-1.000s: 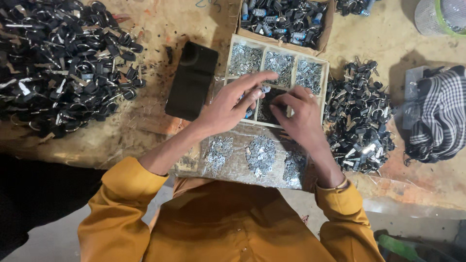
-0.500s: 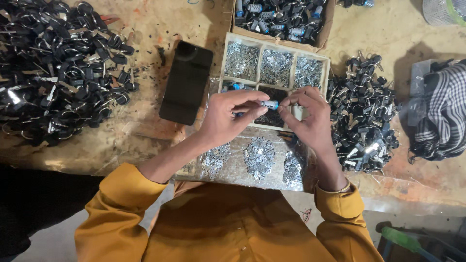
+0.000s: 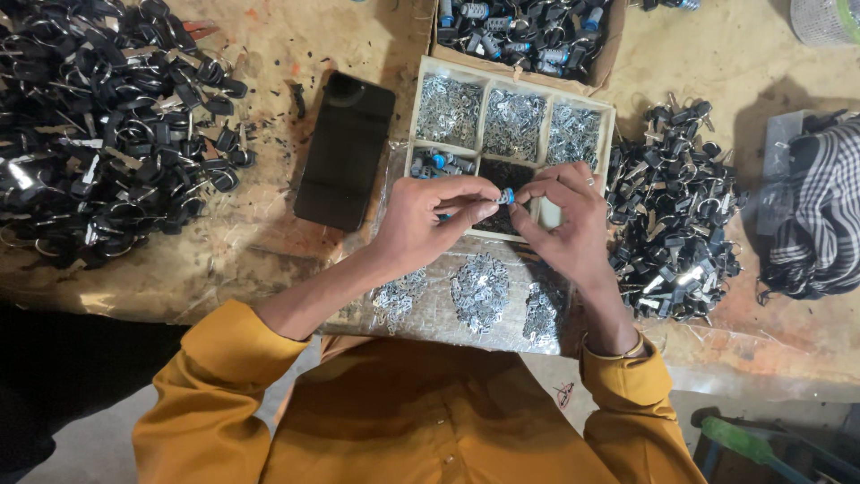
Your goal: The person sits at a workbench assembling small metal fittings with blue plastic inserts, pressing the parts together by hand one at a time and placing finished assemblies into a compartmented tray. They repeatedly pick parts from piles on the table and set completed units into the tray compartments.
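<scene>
My left hand [image 3: 428, 220] and my right hand [image 3: 563, 220] meet over a wooden compartment tray [image 3: 414, 116], pinching a small blue-and-silver cylinder part [image 3: 506, 195] between their fingertips. The tray's upper compartments hold small silver metal pieces, and a lower left one holds several blue-tipped cylinders [image 3: 439, 163]. In front of the tray, on a clear plastic sheet, lie three heaps of silver pieces [image 3: 479, 291]. I wear orange sleeves.
A black phone [image 3: 345, 148] lies left of the tray. A big pile of black keys [image 3: 98, 125] fills the left, a smaller pile [image 3: 676, 220] the right. A cardboard box of cylinders [image 3: 528, 36] stands behind. A checked cloth [image 3: 815, 215] lies far right.
Both hands have lifted slightly off the tray and drawn together. The small blue-tipped part is now held up between the fingertips of both hands.
</scene>
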